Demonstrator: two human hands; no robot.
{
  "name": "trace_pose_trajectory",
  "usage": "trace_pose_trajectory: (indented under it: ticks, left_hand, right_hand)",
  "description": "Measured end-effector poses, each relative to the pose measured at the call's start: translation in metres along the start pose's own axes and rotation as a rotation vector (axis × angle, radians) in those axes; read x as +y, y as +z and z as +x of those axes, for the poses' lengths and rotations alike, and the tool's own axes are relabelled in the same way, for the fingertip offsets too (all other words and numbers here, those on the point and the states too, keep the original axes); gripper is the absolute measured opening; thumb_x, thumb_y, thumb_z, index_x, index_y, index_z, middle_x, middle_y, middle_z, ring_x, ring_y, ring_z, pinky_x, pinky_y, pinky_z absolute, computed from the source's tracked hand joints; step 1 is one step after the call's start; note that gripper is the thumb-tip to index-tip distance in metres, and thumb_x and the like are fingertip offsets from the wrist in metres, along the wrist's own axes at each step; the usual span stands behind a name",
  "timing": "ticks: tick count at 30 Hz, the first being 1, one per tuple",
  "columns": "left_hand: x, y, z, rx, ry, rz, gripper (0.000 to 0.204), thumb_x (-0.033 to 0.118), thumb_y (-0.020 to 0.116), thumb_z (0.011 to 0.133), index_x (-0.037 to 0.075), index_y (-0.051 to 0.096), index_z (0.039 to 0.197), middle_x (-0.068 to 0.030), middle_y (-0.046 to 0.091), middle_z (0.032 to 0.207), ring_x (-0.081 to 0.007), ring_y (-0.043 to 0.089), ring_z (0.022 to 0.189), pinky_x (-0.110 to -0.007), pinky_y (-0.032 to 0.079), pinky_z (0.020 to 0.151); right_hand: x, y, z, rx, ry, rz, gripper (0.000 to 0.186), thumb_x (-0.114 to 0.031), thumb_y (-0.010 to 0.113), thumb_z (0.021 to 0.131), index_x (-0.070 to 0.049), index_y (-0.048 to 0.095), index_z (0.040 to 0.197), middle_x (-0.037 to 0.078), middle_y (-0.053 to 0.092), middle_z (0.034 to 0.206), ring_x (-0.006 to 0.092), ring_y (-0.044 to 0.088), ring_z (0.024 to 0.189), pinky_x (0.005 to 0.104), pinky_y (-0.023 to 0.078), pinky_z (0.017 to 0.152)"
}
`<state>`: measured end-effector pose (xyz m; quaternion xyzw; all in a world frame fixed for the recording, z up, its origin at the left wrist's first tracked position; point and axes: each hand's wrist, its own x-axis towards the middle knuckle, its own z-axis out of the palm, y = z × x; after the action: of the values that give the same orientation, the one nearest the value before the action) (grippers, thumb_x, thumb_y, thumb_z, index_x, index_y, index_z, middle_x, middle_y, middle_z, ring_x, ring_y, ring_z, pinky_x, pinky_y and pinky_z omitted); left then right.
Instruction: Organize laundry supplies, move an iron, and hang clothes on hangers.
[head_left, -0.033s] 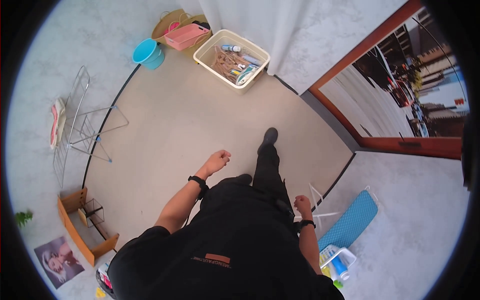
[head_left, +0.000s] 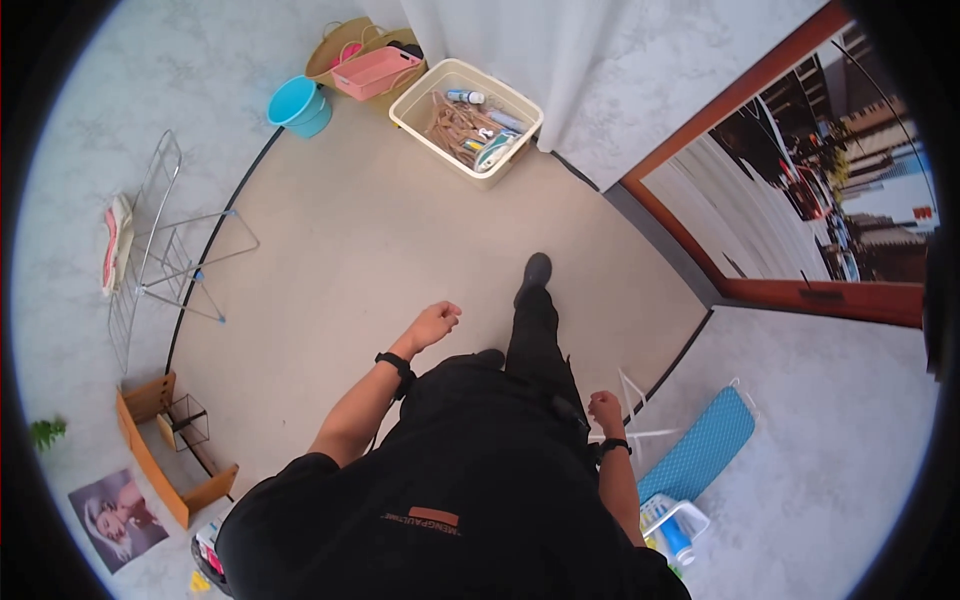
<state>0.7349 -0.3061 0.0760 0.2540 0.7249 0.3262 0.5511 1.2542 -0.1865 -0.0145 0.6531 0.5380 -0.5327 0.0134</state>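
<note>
My left hand (head_left: pixel 435 325) hangs over the floor in front of my body, its fingers curled in loosely and nothing showing in them. At my right side my right hand (head_left: pixel 605 410) is closed in a loose fist, also with nothing visible in it. The nearest thing to it is the blue ironing board (head_left: pixel 706 440) with white legs, apart from the hand. Far ahead on the floor stands a cream plastic tub (head_left: pixel 430 135) holding wooden clothes hangers (head_left: pixel 455 125), bottles and a white-and-green clothes iron (head_left: pixel 493 152).
Beside the tub are a pink basket (head_left: pixel 375 72), woven bags (head_left: pixel 333 45) and a blue bucket (head_left: pixel 300 106). A metal drying rack (head_left: pixel 160 225) with a folded cloth (head_left: pixel 117 245) and a wooden shelf (head_left: pixel 150 450) line the left wall. A large framed picture (head_left: pixel 800 180) stands at the right.
</note>
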Motion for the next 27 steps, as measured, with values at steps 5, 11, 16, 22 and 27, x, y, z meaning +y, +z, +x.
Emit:
trace_pose_trajectory:
  ticks: [5,11,16,22,27]
  left_hand:
    - [0.022,-0.031,0.022,0.084,-0.017,0.063,0.032,0.018,0.06,0.096,0.0,0.067,0.122,-0.0078,0.069,0.099,-0.0169,0.065,0.088,-0.034,0.055,0.084]
    - [0.083,-0.078,0.055,0.198,0.034,0.199,0.033,0.023,0.061,0.098,0.002,0.068,0.123,-0.011,0.073,0.102,-0.0218,0.068,0.094,-0.037,0.055,0.089]
    - [0.133,-0.099,0.067,0.352,-0.027,-0.008,0.032,0.021,0.059,0.101,0.002,0.066,0.126,-0.0093,0.072,0.105,-0.0196,0.067,0.094,-0.034,0.055,0.087]
    - [0.097,-0.102,0.071,0.353,-0.252,-0.221,0.032,0.019,0.059,0.1,0.004,0.065,0.127,-0.0056,0.07,0.107,-0.0155,0.065,0.092,-0.031,0.054,0.08]
    - [0.081,-0.118,0.098,0.304,-0.374,-0.393,0.033,0.019,0.059,0.099,0.005,0.065,0.129,-0.0051,0.07,0.107,-0.0149,0.065,0.09,-0.031,0.054,0.079]
  right_hand:
    - [-0.05,-0.013,0.048,-0.07,0.116,-0.038,0.023,-0.017,0.059,0.091,-0.002,0.074,0.098,0.01,0.073,0.076,0.0209,0.073,0.066,0.0356,0.058,0.058]
    - [-0.107,-0.055,0.144,-0.257,0.24,-0.304,0.027,-0.013,0.055,0.089,0.001,0.075,0.101,0.017,0.076,0.081,0.0291,0.076,0.072,0.0426,0.06,0.062]
    - [-0.113,-0.112,0.221,-0.191,-0.142,-0.993,0.026,-0.015,0.056,0.091,-0.001,0.077,0.085,0.024,0.076,0.095,0.0372,0.076,0.088,0.0487,0.062,0.08]
    - [-0.143,-0.195,0.264,-0.191,-0.174,-1.215,0.024,-0.016,0.06,0.089,-0.003,0.08,0.09,0.023,0.076,0.102,0.0391,0.074,0.104,0.0494,0.061,0.09]
    - [-0.177,-0.263,0.289,-0.446,-0.131,-1.426,0.028,-0.017,0.061,0.089,0.003,0.075,0.103,0.03,0.072,0.114,0.0452,0.069,0.112,0.0536,0.056,0.097]
